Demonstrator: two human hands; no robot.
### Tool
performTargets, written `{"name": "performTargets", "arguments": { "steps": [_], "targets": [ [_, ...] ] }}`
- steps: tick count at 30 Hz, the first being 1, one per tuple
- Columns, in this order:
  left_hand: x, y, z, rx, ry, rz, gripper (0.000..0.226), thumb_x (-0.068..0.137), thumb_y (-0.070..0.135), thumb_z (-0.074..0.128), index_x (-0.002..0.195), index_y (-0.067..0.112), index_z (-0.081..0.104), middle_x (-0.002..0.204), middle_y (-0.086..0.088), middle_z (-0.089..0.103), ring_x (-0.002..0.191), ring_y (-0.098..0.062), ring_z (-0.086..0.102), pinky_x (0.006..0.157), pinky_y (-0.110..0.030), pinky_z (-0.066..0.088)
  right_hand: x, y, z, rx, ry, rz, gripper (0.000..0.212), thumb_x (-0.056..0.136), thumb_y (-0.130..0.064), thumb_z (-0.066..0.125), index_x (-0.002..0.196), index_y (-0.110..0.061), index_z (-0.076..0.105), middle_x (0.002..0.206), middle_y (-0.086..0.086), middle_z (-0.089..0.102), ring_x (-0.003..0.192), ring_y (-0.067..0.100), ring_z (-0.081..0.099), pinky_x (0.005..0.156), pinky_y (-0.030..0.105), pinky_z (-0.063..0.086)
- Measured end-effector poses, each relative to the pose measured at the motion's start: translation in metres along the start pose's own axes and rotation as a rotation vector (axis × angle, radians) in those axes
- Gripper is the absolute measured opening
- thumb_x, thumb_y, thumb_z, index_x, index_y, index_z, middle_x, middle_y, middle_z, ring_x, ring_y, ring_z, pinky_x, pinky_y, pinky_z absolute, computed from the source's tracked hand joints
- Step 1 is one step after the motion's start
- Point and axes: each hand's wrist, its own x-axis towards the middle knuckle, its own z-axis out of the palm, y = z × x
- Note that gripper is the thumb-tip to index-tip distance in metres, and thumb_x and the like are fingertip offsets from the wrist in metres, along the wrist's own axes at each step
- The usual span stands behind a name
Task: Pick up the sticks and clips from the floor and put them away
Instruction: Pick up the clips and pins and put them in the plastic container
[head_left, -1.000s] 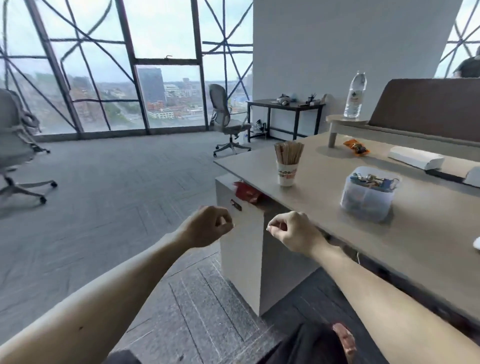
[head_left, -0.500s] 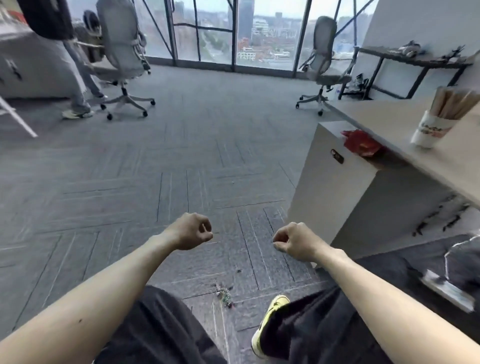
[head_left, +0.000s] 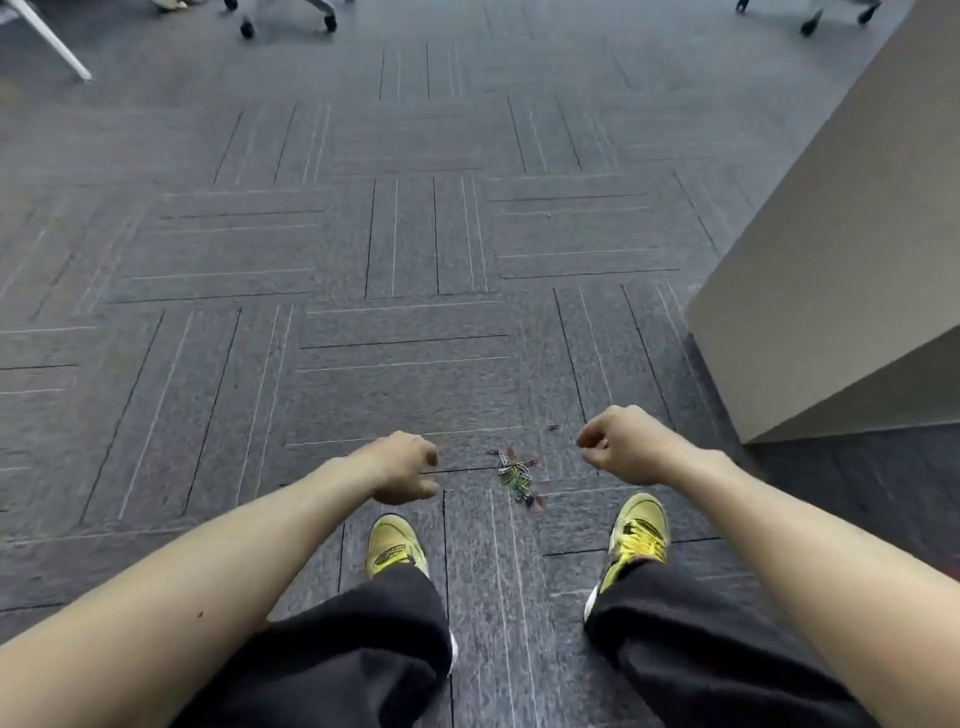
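Note:
A small heap of coloured clips (head_left: 516, 475) lies on the grey carpet between my two hands, just ahead of my yellow shoes. One stray dark clip (head_left: 551, 428) rests a little beyond the heap. My left hand (head_left: 402, 466) hovers to the left of the heap with its fingers loosely curled and nothing in it. My right hand (head_left: 621, 447) hovers to the right, also loosely curled and holding nothing. No sticks show on the floor in this view.
A beige cabinet side (head_left: 841, 249) rises at the right, close to my right arm. Office chair wheels (head_left: 285, 15) and a white leg (head_left: 49, 39) stand at the far top. My shoes (head_left: 395, 545) are planted just behind the clips.
My view has tilted from the desk down to the floor. The clip heap has come into view between my hands, and the desk with its cup and box has left the frame.

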Motion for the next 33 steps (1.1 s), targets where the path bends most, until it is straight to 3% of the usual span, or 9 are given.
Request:
{"name": "performTargets", "arguments": {
  "steps": [6, 11, 15, 18, 24, 29, 33],
  "targets": [
    [0.110, -0.013, 0.056, 0.091, -0.108, 0.062, 0.062, 0.092, 0.043, 0.061, 0.145, 0.016, 0.044, 0.146, -0.008, 0.048, 0.135, -0.026, 0.044, 0.108, -0.035, 0.040, 0.094, 0.048, 0.080, -0.058, -0.142, 0.033, 0.029, 0.088, -0.021, 0.055, 0.109, -0.006, 0.069, 0.107, 0.013, 0.073, 0.101, 0.033, 0.068, 0.087, 0.046, 0.056],
    [0.195, -0.025, 0.091, 0.132, -0.156, 0.115, 0.061, 0.091, 0.044, 0.060, 0.141, 0.013, 0.045, 0.143, -0.010, 0.048, 0.131, -0.027, 0.046, 0.107, -0.041, 0.042, 0.168, 0.085, 0.121, -0.169, -0.196, 0.028, 0.040, 0.094, -0.016, 0.054, 0.134, -0.021, 0.061, 0.133, 0.008, 0.062, 0.118, 0.028, 0.060, 0.098, 0.037, 0.051],
    [0.244, -0.035, 0.111, 0.105, -0.179, 0.149, 0.073, 0.097, 0.042, 0.052, 0.154, 0.011, 0.020, 0.163, -0.007, 0.015, 0.147, -0.023, 0.024, 0.118, -0.037, 0.027, 0.222, 0.110, 0.141, -0.233, -0.212, 0.004, 0.052, 0.092, -0.001, 0.042, 0.144, -0.010, 0.044, 0.149, 0.011, 0.043, 0.134, 0.028, 0.045, 0.106, 0.038, 0.041],
    [0.265, -0.036, 0.129, 0.057, -0.137, 0.170, 0.080, 0.099, 0.045, 0.047, 0.157, 0.014, 0.002, 0.165, -0.003, -0.007, 0.152, -0.020, 0.005, 0.122, -0.037, 0.019, 0.249, 0.121, 0.159, -0.208, -0.235, -0.016, 0.064, 0.092, 0.004, 0.037, 0.154, -0.005, 0.021, 0.163, 0.011, 0.016, 0.147, 0.027, 0.026, 0.116, 0.041, 0.031],
    [0.278, -0.017, 0.179, -0.004, 0.031, 0.172, 0.078, 0.101, 0.047, 0.036, 0.156, 0.011, -0.006, 0.163, -0.006, -0.017, 0.151, -0.022, -0.008, 0.124, -0.038, 0.005, 0.259, 0.140, 0.211, -0.229, -0.213, 0.007, 0.074, 0.096, -0.004, 0.040, 0.155, 0.000, -0.006, 0.164, 0.017, -0.011, 0.152, 0.033, -0.004, 0.123, 0.043, 0.013],
    [0.272, -0.003, 0.202, 0.040, 0.068, 0.219, 0.073, 0.103, 0.044, 0.028, 0.155, 0.012, -0.011, 0.160, -0.005, -0.024, 0.150, -0.019, -0.016, 0.123, -0.036, -0.003, 0.233, 0.131, 0.243, -0.285, -0.077, -0.142, 0.073, 0.093, -0.004, 0.037, 0.153, 0.004, -0.002, 0.162, 0.022, -0.008, 0.152, 0.033, -0.002, 0.124, 0.040, 0.007],
    [0.268, 0.007, 0.212, 0.060, 0.086, 0.275, 0.071, 0.103, 0.041, 0.029, 0.156, 0.012, -0.008, 0.161, -0.004, -0.021, 0.150, -0.018, -0.015, 0.122, -0.032, -0.007, 0.203, 0.110, 0.266, -0.161, -0.107, -0.285, 0.076, 0.089, 0.001, 0.040, 0.155, 0.002, 0.002, 0.163, 0.019, -0.007, 0.152, 0.029, -0.002, 0.116, 0.029, -0.007]
  ]
}}
